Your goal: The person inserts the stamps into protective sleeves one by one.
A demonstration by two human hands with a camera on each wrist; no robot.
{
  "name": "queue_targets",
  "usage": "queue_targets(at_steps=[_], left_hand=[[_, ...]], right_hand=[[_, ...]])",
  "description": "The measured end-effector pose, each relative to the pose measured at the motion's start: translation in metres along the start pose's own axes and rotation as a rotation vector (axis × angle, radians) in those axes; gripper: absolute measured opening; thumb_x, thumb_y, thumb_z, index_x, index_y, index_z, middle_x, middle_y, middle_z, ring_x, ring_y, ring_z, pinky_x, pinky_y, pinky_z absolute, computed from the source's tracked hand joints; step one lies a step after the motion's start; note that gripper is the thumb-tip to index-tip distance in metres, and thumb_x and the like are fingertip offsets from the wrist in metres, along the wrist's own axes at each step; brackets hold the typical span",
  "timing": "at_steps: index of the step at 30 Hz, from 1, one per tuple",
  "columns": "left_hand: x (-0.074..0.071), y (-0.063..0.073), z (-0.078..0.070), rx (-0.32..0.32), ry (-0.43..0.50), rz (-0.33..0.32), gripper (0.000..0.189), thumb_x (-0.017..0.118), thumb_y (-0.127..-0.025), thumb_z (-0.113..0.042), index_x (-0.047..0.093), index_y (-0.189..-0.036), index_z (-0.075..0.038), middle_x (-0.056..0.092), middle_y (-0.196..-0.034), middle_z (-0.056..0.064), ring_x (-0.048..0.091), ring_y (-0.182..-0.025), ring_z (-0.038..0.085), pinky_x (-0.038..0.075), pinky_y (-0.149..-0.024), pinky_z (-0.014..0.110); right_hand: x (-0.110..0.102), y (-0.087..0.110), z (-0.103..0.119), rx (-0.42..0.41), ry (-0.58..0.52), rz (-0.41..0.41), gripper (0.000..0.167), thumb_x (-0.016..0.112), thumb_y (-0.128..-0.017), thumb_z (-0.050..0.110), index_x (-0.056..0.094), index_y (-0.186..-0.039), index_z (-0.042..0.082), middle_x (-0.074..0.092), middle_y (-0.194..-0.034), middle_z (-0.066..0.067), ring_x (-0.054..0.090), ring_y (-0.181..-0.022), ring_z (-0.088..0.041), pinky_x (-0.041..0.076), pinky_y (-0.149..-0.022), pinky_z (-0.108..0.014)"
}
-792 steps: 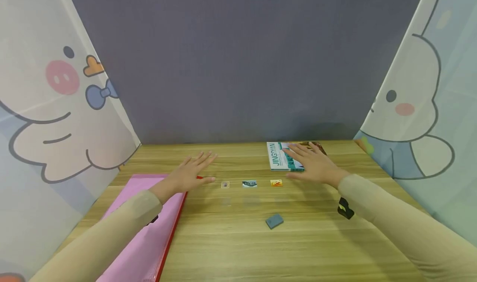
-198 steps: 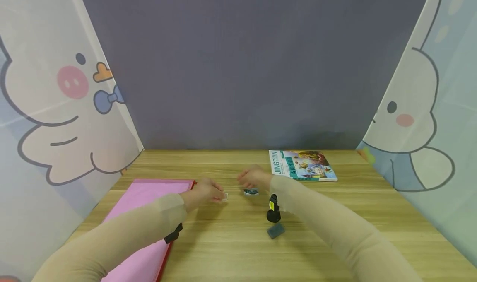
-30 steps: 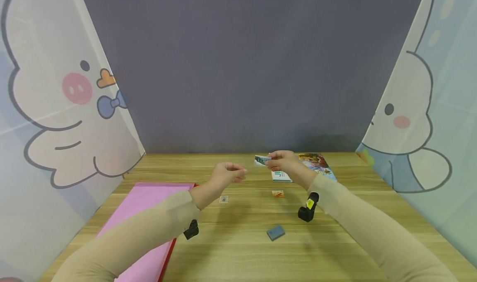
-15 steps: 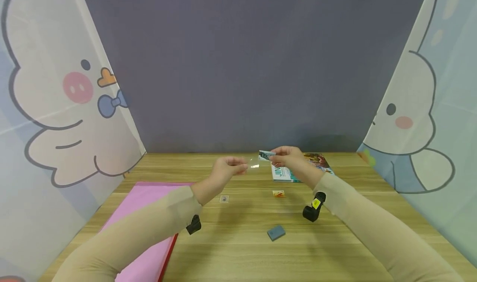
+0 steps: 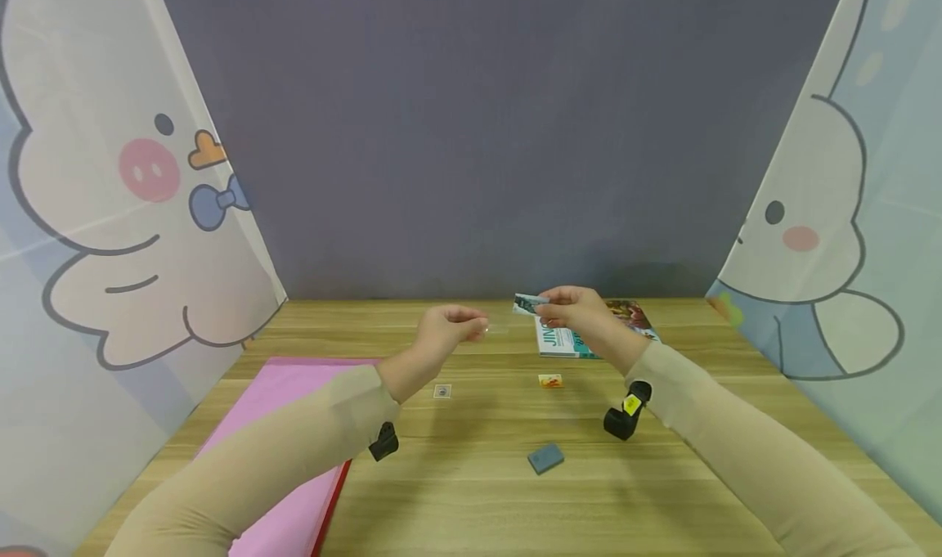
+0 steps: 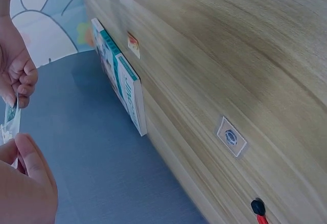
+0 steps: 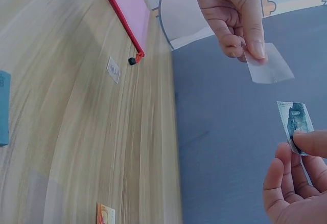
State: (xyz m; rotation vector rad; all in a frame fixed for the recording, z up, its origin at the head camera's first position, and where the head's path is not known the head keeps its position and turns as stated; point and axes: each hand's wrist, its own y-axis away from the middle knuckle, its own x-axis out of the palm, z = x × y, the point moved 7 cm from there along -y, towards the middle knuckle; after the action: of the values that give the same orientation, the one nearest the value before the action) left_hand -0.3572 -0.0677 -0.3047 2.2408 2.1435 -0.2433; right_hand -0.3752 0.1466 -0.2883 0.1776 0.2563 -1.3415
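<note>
My left hand [image 5: 441,338] pinches a small clear plastic sleeve [image 7: 271,66] between thumb and fingers above the table's far side. Facing it, my right hand [image 5: 581,316] pinches a blue-green postage stamp [image 7: 297,119] with toothed edges by one end. A gap separates stamp and sleeve in the right wrist view. Below, a brownish stamp [image 6: 231,136] with a round blue design lies on the table, a clear border around it. An orange-yellow stamp [image 5: 550,381] lies further right.
A book [image 5: 559,340] lies at the back right, partly behind my right hand. A blue-grey block [image 5: 545,458] sits nearer me. At left is a pink folder [image 5: 294,426] with a red edge. Another clear sleeve [image 7: 43,198] lies on the wooden table [image 5: 441,500].
Since 6.6 s ago the blue-green stamp has left the table and is in my right hand. Over the last second that hand rose slightly rightward; the sleeve in my left hand tilted.
</note>
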Motion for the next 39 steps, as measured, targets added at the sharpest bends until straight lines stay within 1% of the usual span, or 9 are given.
queue_targets(at_steps=[1, 3, 8, 14, 18, 23, 30, 34, 39], left_hand=[[0.000, 0.000, 0.000, -0.003, 0.003, -0.006, 0.014, 0.071, -0.087, -0.006, 0.073, -0.099, 0.002, 0.074, -0.097, 0.012, 0.070, -0.074, 0.012, 0.058, -0.089, 0.039], [-0.001, 0.000, 0.000, -0.006, 0.008, -0.012, 0.014, 0.072, -0.087, -0.007, 0.072, -0.097, 0.002, 0.073, -0.096, 0.011, 0.071, -0.077, 0.016, 0.058, -0.090, 0.040], [-0.001, -0.001, -0.001, -0.005, 0.036, -0.020, 0.013, 0.072, -0.087, -0.008, 0.070, -0.093, 0.004, 0.072, -0.096, 0.011, 0.072, -0.084, 0.026, 0.058, -0.089, 0.040], [0.000, -0.002, -0.002, -0.006, 0.079, -0.031, 0.011, 0.072, -0.087, -0.006, 0.068, -0.087, 0.004, 0.073, -0.100, 0.013, 0.071, -0.075, 0.016, 0.061, -0.081, 0.034], [-0.001, 0.000, -0.003, -0.003, 0.103, -0.029, 0.013, 0.071, -0.087, -0.006, 0.068, -0.089, 0.006, 0.073, -0.099, 0.013, 0.070, -0.071, 0.012, 0.061, -0.081, 0.033], [-0.001, 0.003, -0.005, -0.007, 0.114, -0.018, 0.016, 0.070, -0.088, -0.006, 0.069, -0.097, 0.008, 0.072, -0.099, 0.014, 0.069, -0.073, 0.013, 0.060, -0.081, 0.030], [-0.002, 0.005, -0.007, -0.019, 0.108, -0.012, 0.018, 0.069, -0.090, -0.008, 0.070, -0.100, 0.007, 0.071, -0.100, 0.012, 0.070, -0.076, 0.016, 0.057, -0.091, 0.040], [-0.001, 0.005, -0.008, -0.022, 0.113, -0.010, 0.017, 0.070, -0.089, -0.009, 0.071, -0.099, 0.005, 0.071, -0.102, 0.011, 0.071, -0.079, 0.018, 0.057, -0.092, 0.040], [0.000, 0.005, -0.009, -0.006, 0.132, -0.009, 0.017, 0.070, -0.089, -0.007, 0.069, -0.098, 0.008, 0.071, -0.100, 0.011, 0.068, -0.070, 0.009, 0.059, -0.086, 0.036]], right_hand=[[0.001, 0.001, 0.000, -0.002, -0.001, 0.006, 0.028, 0.065, -0.094, 0.016, 0.060, -0.118, 0.001, 0.067, -0.098, -0.005, 0.064, -0.088, -0.017, 0.057, -0.080, -0.028], [0.002, 0.002, 0.002, -0.008, -0.009, 0.009, 0.029, 0.064, -0.094, 0.016, 0.060, -0.118, 0.001, 0.067, -0.097, -0.003, 0.064, -0.085, -0.013, 0.057, -0.080, -0.027], [0.003, 0.005, 0.006, -0.019, -0.039, 0.012, 0.031, 0.063, -0.095, 0.017, 0.058, -0.120, -0.001, 0.067, -0.099, -0.004, 0.064, -0.084, -0.011, 0.057, -0.080, -0.027], [0.006, 0.006, 0.006, -0.007, -0.066, 0.025, 0.031, 0.062, -0.096, 0.018, 0.056, -0.119, -0.001, 0.066, -0.094, 0.001, 0.065, -0.085, -0.012, 0.057, -0.082, -0.027], [0.008, 0.007, 0.004, -0.003, -0.064, 0.048, 0.030, 0.062, -0.096, 0.018, 0.057, -0.119, -0.001, 0.067, -0.092, 0.001, 0.065, -0.086, -0.012, 0.056, -0.084, -0.028], [0.011, 0.008, 0.003, 0.002, -0.058, 0.063, 0.031, 0.062, -0.096, 0.018, 0.057, -0.119, -0.002, 0.067, -0.092, 0.001, 0.065, -0.086, -0.013, 0.056, -0.084, -0.029], [0.013, 0.010, 0.001, 0.011, -0.036, 0.059, 0.032, 0.062, -0.096, 0.018, 0.056, -0.121, -0.003, 0.066, -0.096, -0.002, 0.065, -0.086, -0.013, 0.057, -0.085, -0.030], [0.013, 0.010, -0.001, 0.024, -0.018, 0.052, 0.034, 0.062, -0.096, 0.019, 0.055, -0.122, -0.002, 0.066, -0.101, -0.004, 0.065, -0.088, -0.013, 0.057, -0.086, -0.032], [0.015, 0.009, -0.004, 0.028, -0.016, 0.050, 0.034, 0.063, -0.096, 0.020, 0.055, -0.121, -0.002, 0.067, -0.102, -0.006, 0.065, -0.088, -0.014, 0.057, -0.087, -0.033]])
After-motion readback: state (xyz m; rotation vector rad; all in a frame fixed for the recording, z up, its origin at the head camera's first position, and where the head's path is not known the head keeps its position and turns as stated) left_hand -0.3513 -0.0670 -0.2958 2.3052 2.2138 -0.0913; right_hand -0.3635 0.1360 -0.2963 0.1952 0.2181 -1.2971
